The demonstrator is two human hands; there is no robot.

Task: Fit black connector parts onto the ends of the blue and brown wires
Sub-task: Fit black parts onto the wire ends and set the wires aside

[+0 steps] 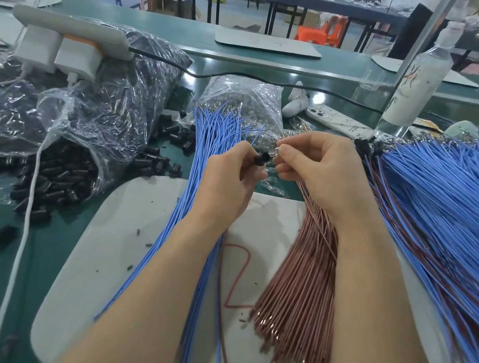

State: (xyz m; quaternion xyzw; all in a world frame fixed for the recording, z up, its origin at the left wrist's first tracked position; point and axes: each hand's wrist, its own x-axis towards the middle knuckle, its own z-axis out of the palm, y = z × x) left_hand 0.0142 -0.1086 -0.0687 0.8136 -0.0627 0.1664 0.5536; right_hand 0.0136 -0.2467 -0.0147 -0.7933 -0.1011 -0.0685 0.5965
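Note:
My left hand pinches a small black connector part between thumb and fingers at the centre of the view. My right hand sits just right of it, fingertips closed on thin wire ends with metal terminals, nearly touching the connector. A bundle of blue wires lies under my left forearm. A bundle of brown wires fans out under my right forearm. At the right lies a large heap of joined blue and brown wires with black connectors on their far ends.
A torn plastic bag spills loose black connector parts at the left. A white mat covers the green bench. A white cable, chargers, a phone, a clear bag of terminals and a bottle stand around.

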